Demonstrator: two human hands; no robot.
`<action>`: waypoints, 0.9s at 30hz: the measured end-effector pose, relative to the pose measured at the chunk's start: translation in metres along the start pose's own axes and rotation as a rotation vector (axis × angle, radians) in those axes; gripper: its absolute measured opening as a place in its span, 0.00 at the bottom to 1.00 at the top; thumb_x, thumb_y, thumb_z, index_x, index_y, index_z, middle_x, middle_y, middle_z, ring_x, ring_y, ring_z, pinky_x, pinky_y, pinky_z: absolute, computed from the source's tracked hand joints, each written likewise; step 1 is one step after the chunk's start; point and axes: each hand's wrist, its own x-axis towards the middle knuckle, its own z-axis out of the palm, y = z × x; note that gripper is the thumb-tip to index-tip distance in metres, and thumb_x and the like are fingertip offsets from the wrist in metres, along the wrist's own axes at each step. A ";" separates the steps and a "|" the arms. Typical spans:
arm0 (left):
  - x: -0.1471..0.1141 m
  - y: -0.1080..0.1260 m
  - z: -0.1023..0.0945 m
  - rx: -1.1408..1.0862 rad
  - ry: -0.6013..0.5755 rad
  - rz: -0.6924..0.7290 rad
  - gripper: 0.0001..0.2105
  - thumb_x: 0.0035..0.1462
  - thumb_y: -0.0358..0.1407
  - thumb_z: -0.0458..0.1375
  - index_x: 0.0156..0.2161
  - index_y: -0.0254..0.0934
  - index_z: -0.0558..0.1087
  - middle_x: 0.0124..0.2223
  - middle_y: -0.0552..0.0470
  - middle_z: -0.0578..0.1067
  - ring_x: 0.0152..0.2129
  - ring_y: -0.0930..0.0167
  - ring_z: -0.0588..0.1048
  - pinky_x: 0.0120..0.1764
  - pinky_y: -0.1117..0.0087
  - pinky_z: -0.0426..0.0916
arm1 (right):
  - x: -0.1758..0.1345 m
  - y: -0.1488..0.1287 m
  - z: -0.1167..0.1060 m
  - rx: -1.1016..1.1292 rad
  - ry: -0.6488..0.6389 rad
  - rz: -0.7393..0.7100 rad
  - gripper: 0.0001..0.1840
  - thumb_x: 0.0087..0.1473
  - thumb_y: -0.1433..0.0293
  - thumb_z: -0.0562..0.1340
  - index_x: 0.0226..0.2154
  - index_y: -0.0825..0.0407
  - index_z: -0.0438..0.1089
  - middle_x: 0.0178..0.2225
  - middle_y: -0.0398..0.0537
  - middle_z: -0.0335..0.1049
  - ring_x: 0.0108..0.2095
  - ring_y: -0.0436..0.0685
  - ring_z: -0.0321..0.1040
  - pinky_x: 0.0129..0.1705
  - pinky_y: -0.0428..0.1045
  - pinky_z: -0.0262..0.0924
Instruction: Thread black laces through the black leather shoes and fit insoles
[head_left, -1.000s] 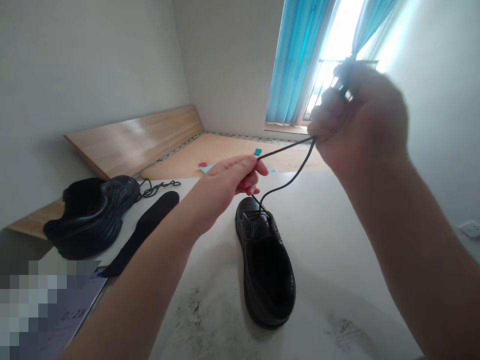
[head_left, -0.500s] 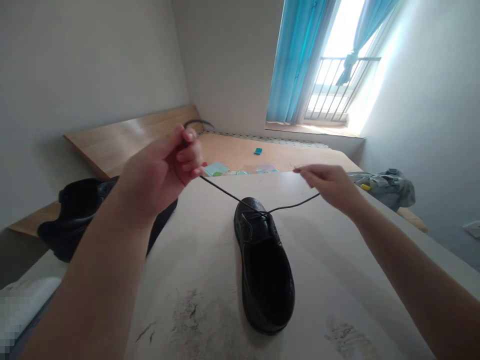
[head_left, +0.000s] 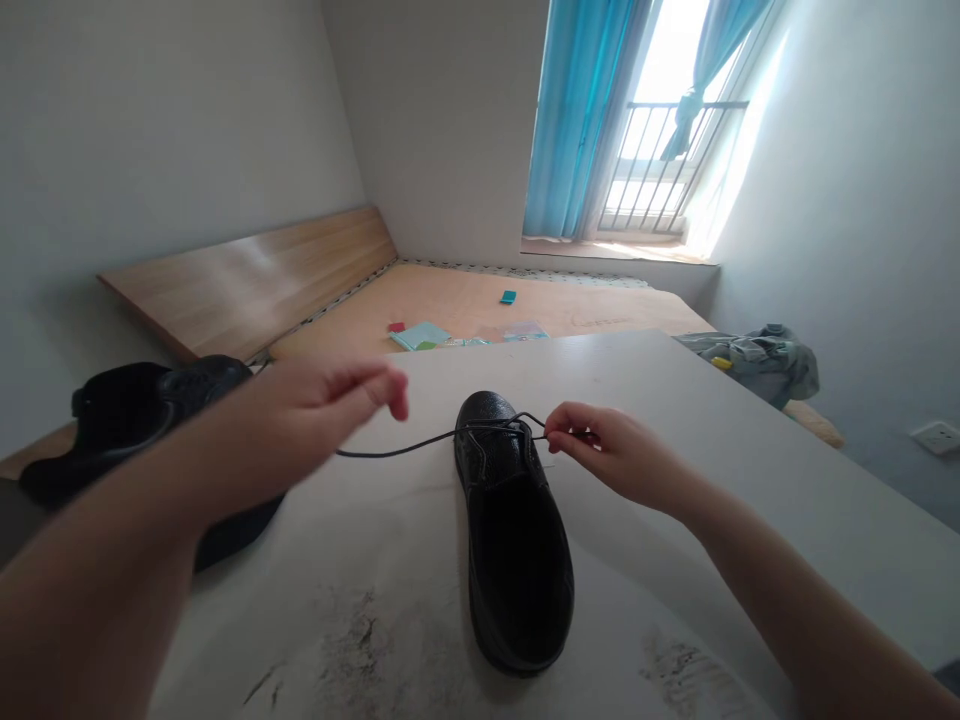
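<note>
A black leather shoe [head_left: 555, 560] stands on the white table [head_left: 405, 580], its toe pointing away from me. A thin dark shoelace [head_left: 409, 448] runs across its upper and out to both sides. To the left, my left hand [head_left: 330, 405] is curled closed and blurred by motion, with the lace disappearing beneath it; its grip is partly hidden. My right hand [head_left: 585, 440] pinches the lace close beside the shoe's right eyelets, where a small loop of lace rises.
Another black shoe [head_left: 124, 400] lies at the left, partly behind my left arm. Beyond the table is a bed [head_left: 600, 310] with a wooden headboard [head_left: 255, 280], a teal item [head_left: 508, 297] and flat packets [head_left: 421, 335]. Grey-green cloth [head_left: 772, 360] lies at the right.
My left hand has dropped and moved left, lowering its side of the lace. My right hand has come down and in toward the shoe. The view has shifted slightly.
</note>
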 end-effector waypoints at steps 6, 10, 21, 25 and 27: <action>-0.011 -0.001 0.070 0.253 -0.202 0.019 0.18 0.63 0.40 0.39 0.27 0.39 0.65 0.26 0.51 0.72 0.25 0.66 0.70 0.29 0.68 0.57 | -0.006 -0.003 0.000 -0.210 0.033 -0.046 0.09 0.59 0.66 0.53 0.32 0.49 0.68 0.28 0.42 0.70 0.26 0.50 0.62 0.29 0.46 0.50; -0.015 -0.016 0.079 0.232 -0.190 0.014 0.16 0.63 0.38 0.38 0.33 0.39 0.67 0.33 0.49 0.75 0.32 0.64 0.73 0.34 0.66 0.61 | -0.006 -0.006 0.007 -0.174 0.067 -0.050 0.08 0.59 0.66 0.54 0.33 0.49 0.67 0.28 0.42 0.70 0.26 0.50 0.61 0.29 0.46 0.50; -0.014 -0.017 0.088 0.008 -0.031 -0.023 0.12 0.62 0.44 0.48 0.36 0.41 0.70 0.34 0.54 0.79 0.29 0.68 0.75 0.31 0.70 0.62 | -0.004 -0.002 0.019 0.023 0.033 0.015 0.07 0.59 0.65 0.54 0.33 0.49 0.66 0.28 0.42 0.71 0.27 0.51 0.64 0.29 0.46 0.54; -0.012 -0.017 0.089 0.007 0.018 -0.002 0.12 0.61 0.43 0.50 0.36 0.40 0.73 0.33 0.53 0.78 0.30 0.68 0.74 0.31 0.69 0.62 | -0.003 -0.002 0.021 0.100 0.016 0.027 0.08 0.59 0.64 0.54 0.34 0.49 0.65 0.29 0.43 0.72 0.29 0.52 0.67 0.31 0.47 0.57; -0.011 -0.016 0.089 0.020 0.032 0.018 0.11 0.61 0.42 0.51 0.36 0.40 0.73 0.35 0.53 0.78 0.31 0.68 0.74 0.32 0.69 0.62 | -0.004 -0.003 0.022 0.114 0.023 0.024 0.08 0.60 0.63 0.53 0.36 0.48 0.64 0.30 0.42 0.73 0.30 0.52 0.67 0.32 0.47 0.58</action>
